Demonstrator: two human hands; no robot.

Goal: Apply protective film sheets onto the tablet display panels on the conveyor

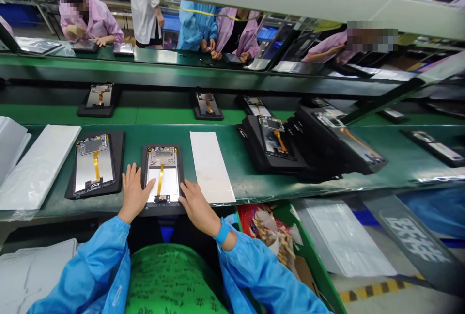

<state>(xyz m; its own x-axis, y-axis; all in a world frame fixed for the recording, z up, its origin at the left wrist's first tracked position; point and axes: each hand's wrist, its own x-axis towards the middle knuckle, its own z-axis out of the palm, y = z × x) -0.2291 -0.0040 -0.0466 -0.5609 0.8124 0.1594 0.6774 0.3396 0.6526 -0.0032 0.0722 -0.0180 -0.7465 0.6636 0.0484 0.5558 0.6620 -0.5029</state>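
An opened tablet (170, 178) with bare circuit board and an orange ribbon cable lies on a black foam pad (156, 211) in front of me. My left hand (135, 193) is spread at its left side, with the thumb reaching over the tablet's edge. On the opposite side, my right hand (198, 206) touches the lower right edge with thumb and fingertips apart; its other fingers are partly hidden. Another opened tablet (85, 171) rests on its own black pad to the left. Just right of the middle tablet lies a white sheet (212, 166).
White sleeves (43, 164) lie at the left. Stacked black pads with opened tablets (276, 139) stand to the right. More tablets (100, 98) sit on the green line behind. A green bin (316, 260) with scraps is below the table edge. Co-workers (94, 18) sit across.
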